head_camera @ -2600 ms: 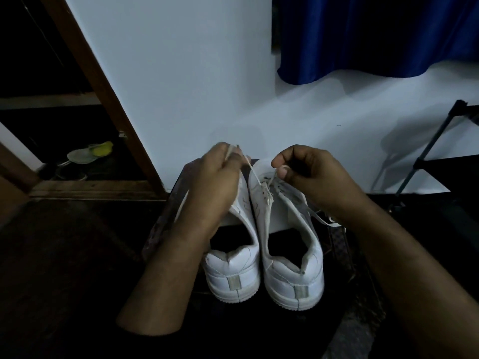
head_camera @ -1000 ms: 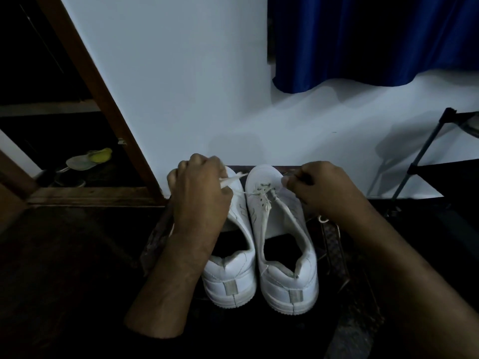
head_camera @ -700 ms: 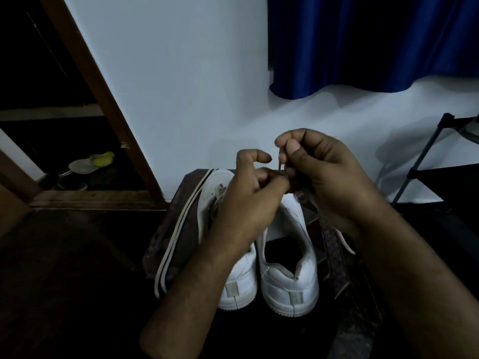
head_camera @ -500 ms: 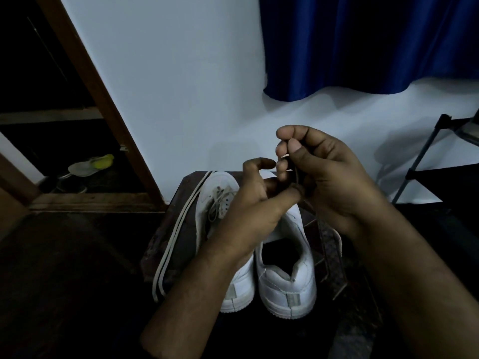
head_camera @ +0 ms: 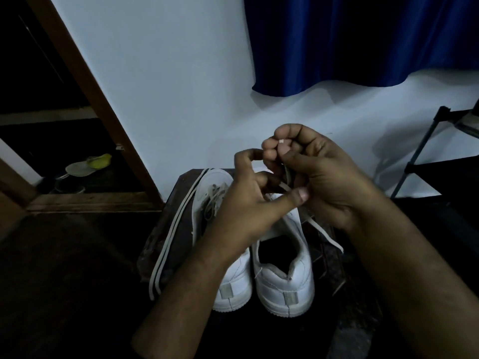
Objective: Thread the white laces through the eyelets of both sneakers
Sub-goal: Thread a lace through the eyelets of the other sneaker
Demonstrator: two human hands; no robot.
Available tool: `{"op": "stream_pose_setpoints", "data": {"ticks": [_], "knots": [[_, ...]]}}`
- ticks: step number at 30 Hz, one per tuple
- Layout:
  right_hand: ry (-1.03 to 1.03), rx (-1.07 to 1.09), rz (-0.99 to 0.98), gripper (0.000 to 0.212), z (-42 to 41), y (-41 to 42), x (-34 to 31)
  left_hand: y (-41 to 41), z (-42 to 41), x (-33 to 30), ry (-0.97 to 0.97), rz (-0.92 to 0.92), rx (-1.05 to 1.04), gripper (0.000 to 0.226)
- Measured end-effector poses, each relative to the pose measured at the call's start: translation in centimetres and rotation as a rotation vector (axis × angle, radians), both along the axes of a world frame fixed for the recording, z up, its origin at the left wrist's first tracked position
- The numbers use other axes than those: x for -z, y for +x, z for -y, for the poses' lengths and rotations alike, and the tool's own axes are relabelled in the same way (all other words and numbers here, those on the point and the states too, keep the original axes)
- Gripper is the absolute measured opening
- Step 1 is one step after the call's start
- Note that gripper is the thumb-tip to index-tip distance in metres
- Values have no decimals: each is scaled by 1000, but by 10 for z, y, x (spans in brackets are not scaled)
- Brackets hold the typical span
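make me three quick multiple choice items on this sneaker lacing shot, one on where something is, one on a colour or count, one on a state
1. Where does the long loose lace lie?
A. left of the left sneaker
B. inside the right sneaker
C. over the curtain

2. What colour is the curtain?
A. red
B. blue
C. yellow

3. What are the two hands doing?
A. resting flat on the floor
B. both pinching a lace above the sneakers
C. lifting one sneaker by the heel

Answers:
1 A, the doubled lace runs down beside the left sneaker, on the dark surface.
2 B, deep blue cloth hangs at the upper right.
3 B, the left hand and right hand meet above the right sneaker, fingers curled on a white lace end.
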State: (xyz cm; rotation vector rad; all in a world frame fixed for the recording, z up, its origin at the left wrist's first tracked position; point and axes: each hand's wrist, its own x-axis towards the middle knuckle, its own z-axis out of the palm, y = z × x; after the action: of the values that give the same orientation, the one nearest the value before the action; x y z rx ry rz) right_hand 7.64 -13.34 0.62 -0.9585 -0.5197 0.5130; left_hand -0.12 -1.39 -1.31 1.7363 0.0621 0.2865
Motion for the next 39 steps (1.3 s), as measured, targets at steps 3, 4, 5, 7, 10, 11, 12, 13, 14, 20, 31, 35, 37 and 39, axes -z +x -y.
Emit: {"op": "stream_pose_setpoints", "data": {"ticks": [3, 4, 5, 7, 10, 11, 12, 13, 14, 20, 31, 35, 37, 39], "knots": [[-85, -15, 45, 19, 3, 1, 1, 0, -2, 1, -78, -9, -30, 52], [-95, 18, 38, 20, 3, 2, 1, -1, -2, 0, -76, -17, -43, 44], [-91, 62, 15, 22, 3, 4, 2, -2, -3, -1, -66, -19, -65, 35], [-53, 158, -67, 29, 6, 10, 3, -4, -10, -5, -44, -11, -118, 21], [-146, 304, -78, 26, 13, 19, 6, -4, -25, -8, -109, 12, -141, 27], [-223, 346, -34, 23, 13, 20, 8, -3, -30, -8, -151, 20, -142, 27], [-310, 383, 19, 21, 13, 21, 11, -3, -35, -8, -180, 28, -153, 25], [-412, 415, 88, 19, 12, 22, 14, -3, -40, -6, -194, 37, -175, 22], [-550, 447, 197, 16, 12, 24, 18, -2, -44, -5, -203, 46, -202, 19], [-1435, 536, 850, 18, 11, 31, 44, 0, -50, -2, -135, 103, -305, 15], [-855, 313, 876, 28, -12, 1, 25, 1, -36, 0, 40, 30, -190, 10], [-1019, 310, 867, 30, 8, 21, 25, 0, -50, 1, 58, 29, -208, 9], [-1218, 362, 953, 30, 19, 34, 31, 0, -57, 3, 138, 19, -233, 6], [-1313, 389, 996, 25, 23, 40, 38, 0, -59, 5, 159, 23, -239, 10]]}}
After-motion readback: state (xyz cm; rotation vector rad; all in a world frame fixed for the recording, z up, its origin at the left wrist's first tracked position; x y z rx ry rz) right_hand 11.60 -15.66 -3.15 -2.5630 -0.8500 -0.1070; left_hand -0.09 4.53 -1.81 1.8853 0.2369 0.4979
